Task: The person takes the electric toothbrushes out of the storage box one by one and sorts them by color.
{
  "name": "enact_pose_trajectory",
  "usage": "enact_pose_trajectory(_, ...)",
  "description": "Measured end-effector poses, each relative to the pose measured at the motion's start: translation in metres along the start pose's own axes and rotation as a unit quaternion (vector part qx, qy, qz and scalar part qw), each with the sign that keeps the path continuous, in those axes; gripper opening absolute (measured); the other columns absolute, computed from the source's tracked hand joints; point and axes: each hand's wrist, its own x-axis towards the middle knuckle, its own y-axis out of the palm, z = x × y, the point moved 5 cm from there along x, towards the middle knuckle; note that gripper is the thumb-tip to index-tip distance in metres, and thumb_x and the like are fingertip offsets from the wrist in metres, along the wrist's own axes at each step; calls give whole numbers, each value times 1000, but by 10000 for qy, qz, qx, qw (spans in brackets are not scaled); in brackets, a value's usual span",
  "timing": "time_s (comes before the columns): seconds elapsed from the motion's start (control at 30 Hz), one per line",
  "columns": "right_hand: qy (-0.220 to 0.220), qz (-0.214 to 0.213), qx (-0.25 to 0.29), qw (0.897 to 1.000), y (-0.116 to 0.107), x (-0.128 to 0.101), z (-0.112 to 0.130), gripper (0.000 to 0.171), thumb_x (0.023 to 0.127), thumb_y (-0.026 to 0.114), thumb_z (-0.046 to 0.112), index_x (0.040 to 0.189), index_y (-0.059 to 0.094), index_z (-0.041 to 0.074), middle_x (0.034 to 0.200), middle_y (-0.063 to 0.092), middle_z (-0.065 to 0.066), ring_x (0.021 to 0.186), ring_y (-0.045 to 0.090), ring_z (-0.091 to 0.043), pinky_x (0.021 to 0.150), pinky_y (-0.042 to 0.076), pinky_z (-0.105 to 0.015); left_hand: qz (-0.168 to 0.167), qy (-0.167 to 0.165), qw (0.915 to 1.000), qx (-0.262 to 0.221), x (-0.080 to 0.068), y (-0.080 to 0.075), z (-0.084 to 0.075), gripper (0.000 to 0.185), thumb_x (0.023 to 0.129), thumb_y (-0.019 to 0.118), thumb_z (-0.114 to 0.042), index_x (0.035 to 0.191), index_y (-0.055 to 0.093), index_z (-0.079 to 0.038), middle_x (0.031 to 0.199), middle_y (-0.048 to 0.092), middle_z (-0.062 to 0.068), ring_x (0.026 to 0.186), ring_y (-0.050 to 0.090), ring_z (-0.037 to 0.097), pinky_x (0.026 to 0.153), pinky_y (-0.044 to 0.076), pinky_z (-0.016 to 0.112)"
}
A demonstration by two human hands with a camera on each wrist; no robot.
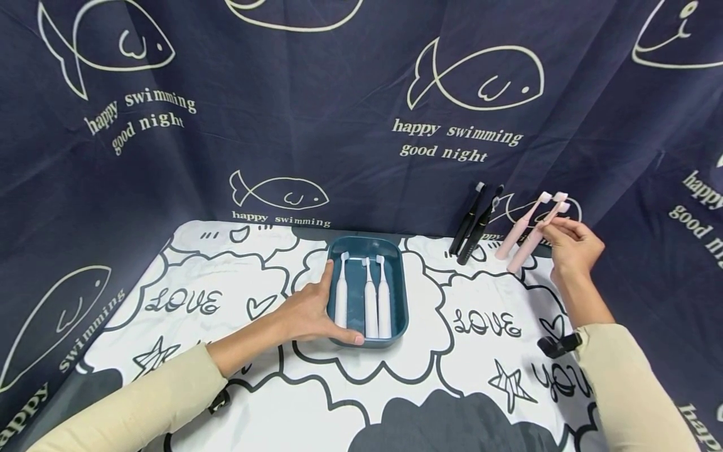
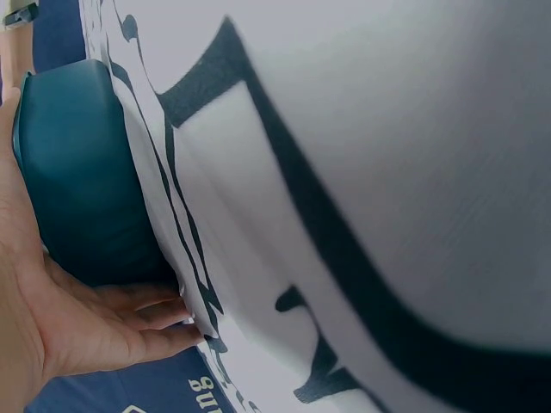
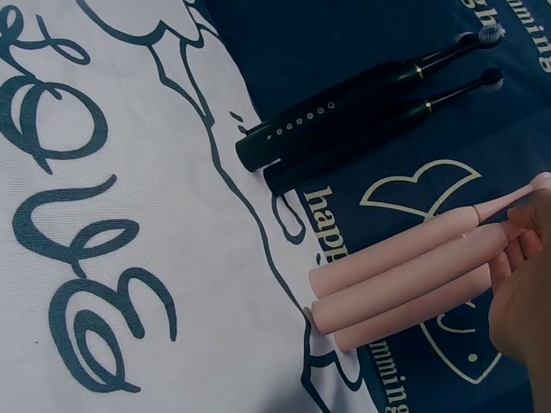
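- Left hand [image 1: 307, 311] grips the near-left rim of the teal tray [image 1: 395, 285] holding three white toothbrushes [image 1: 369, 301].
- Right hand [image 1: 572, 246] pinches a pink toothbrush [image 1: 531, 242] leaning on the backdrop.

Backdrop cloth [image 1: 316, 125]: "happy swimming good night" printed repeatedly beside fish outlines. Table cover [image 1: 237, 351]: "LOVE" printed twice, once mirrored. No legible markings on toothbrushes.

On my feed the tray [image 1: 402, 295] is teal, with three white toothbrushes [image 1: 370, 301] in it. Two black toothbrushes [image 3: 362, 120] and three pale pink ones [image 3: 405, 275] are off to the side. Tablecloth [image 1: 463, 376] is white with black doodles and "LOVE" lettering; backdrop [image 1: 316, 125] is navy with cream fish outlines.
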Motion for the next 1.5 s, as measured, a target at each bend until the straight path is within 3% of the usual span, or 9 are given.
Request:
enact_pose_trajectory(1.0,-79,-167,186,9997,-1,7,-9,30,82,78,-31,94,84,-4,73,82,-3,67,77,-10,67,64,-20,33,-64,10000,18,0,1,-1,174,65,96,-84,182,-10,-11,160,63,28,139,68,36,109,59,54)
enact_pose_trajectory(1.5,-226,-282,-179,9992,-7,6,-13,33,78,87,-25,99,86,-1,74,82,3,69,76,-6,70,63,-16,8,-18,10000,7,-1,0,-1,173,65,95,-85,182,-9,-10,165,57,31,146,64,41,111,59,56)
